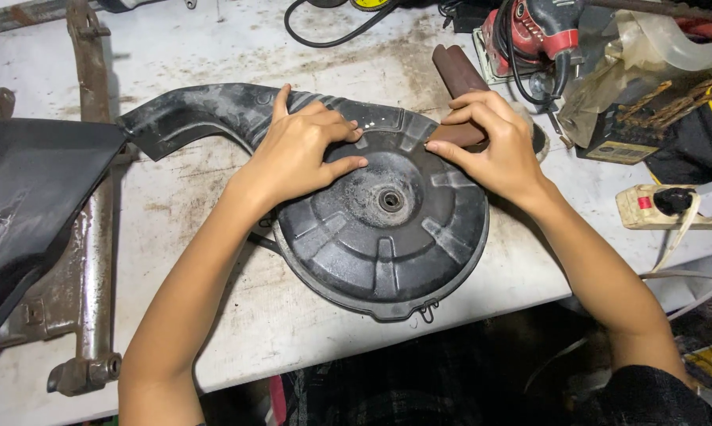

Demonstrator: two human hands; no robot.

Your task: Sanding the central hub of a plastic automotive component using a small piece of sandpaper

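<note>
A round black plastic housing point(387, 244) with a curved duct arm and a centre hole lies on the dirty white table point(237, 308). My left hand point(301, 150) presses flat on its upper left part, fingers spread toward the centre. My right hand point(490, 142) pinches a folded piece of brown sandpaper point(459, 132) against the housing's upper right rim. A rolled length of the same brown paper point(459, 72) lies just behind my right hand.
A rusty metal frame piece point(91, 237) and a dark panel point(24, 197) lie at the left. A red power tool point(537, 35), a black cable point(332, 35), a cluttered box point(656, 102) and a power strip point(672, 207) crowd the back right. The table edge runs along the front.
</note>
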